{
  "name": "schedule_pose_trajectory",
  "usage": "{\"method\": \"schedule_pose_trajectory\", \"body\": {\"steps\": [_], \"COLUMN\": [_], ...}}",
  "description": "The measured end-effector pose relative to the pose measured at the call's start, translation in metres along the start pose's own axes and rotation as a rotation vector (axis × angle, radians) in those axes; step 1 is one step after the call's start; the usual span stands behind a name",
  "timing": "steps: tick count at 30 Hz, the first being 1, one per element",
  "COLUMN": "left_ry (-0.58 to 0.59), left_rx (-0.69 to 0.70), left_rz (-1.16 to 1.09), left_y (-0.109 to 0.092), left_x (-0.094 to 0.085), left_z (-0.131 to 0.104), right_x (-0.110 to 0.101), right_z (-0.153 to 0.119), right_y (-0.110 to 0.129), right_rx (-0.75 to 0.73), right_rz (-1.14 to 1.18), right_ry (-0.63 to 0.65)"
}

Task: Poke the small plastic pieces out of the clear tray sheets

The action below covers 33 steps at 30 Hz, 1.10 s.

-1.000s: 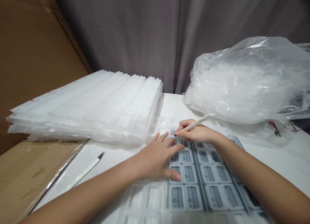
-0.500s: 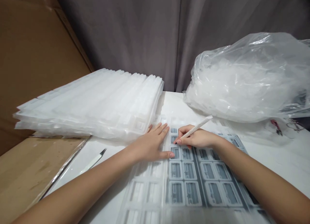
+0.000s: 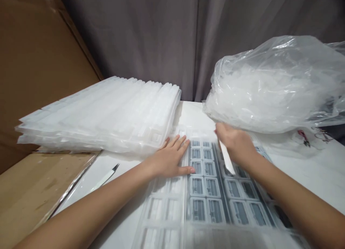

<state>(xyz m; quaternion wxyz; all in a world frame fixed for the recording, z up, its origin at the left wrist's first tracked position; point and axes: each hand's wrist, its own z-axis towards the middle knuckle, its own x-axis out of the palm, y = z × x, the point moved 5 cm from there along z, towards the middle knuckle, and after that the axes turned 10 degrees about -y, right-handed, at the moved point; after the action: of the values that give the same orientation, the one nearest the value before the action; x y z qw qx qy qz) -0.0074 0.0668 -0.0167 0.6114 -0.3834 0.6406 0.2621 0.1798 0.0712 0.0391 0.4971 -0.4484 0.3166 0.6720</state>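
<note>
My left hand (image 3: 168, 158) lies flat with its fingers spread on the clear plastic tray (image 3: 167, 195), at the left border of its dark-filled pockets. These pockets (image 3: 198, 186) are rectangular and sit in rows. My right hand (image 3: 235, 143), blurred by motion, is closed on slim white tweezers (image 3: 226, 159) over the tray's far part. The flat end of the tweezers points down toward me, and their tips are hardly visible by the fingers. A second pair of tweezers (image 3: 106, 178), white with dark tips, lies on the table beyond my left forearm.
A stack of translucent plastic trays (image 3: 107, 116) stands at the back left. A large clear bag (image 3: 272, 87) of whitish pieces fills the back right, with small red-handled tools (image 3: 304, 137) beside it. Cardboard (image 3: 48, 180) lies left; a grey curtain (image 3: 145, 33) hangs behind.
My right hand has moved right and away from the pockets, turning the tweezers so their flat end points down. My left hand has stayed in place.
</note>
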Motion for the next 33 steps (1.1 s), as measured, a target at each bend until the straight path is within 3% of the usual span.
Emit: {"method": "schedule_pose_trajectory", "body": {"steps": [3,5,7,9,11,13,19,27,33], "left_ry": [0.016,0.037,0.05,0.047,0.035,0.027,0.02,0.038,0.018], "left_rx": [0.02,0.046,0.068,0.078,0.079,0.074,0.069,0.054,0.053], "left_rz": [-0.016,-0.021,-0.021,-0.014,-0.011,-0.016,0.002,-0.012,0.002], "left_y": [-0.001,-0.003,-0.005,-0.007,-0.008,-0.009,-0.007,-0.01,-0.01], "left_x": [-0.001,-0.001,-0.002,-0.002,-0.002,-0.001,0.0,-0.003,-0.001], "left_z": [0.0,-0.001,-0.001,-0.001,-0.001,-0.002,-0.002,-0.003,-0.003], "right_x": [-0.015,-0.014,-0.001,0.018,0.032,0.041,0.046,0.02,0.026], "right_z": [0.003,-0.002,-0.013,-0.03,-0.044,-0.05,-0.048,-0.042,-0.048], "right_y": [-0.026,-0.023,-0.008,0.012,0.029,0.037,0.039,0.015,0.039], "right_rx": [0.135,0.086,0.058,0.139,0.237,0.275,0.258,0.344,0.223], "right_rz": [-0.051,0.173,0.533,0.863,1.048,1.106,1.111,0.989,1.003], "right_ry": [0.005,0.042,0.214,0.466,0.656,0.728,0.723,0.471,0.741]}}
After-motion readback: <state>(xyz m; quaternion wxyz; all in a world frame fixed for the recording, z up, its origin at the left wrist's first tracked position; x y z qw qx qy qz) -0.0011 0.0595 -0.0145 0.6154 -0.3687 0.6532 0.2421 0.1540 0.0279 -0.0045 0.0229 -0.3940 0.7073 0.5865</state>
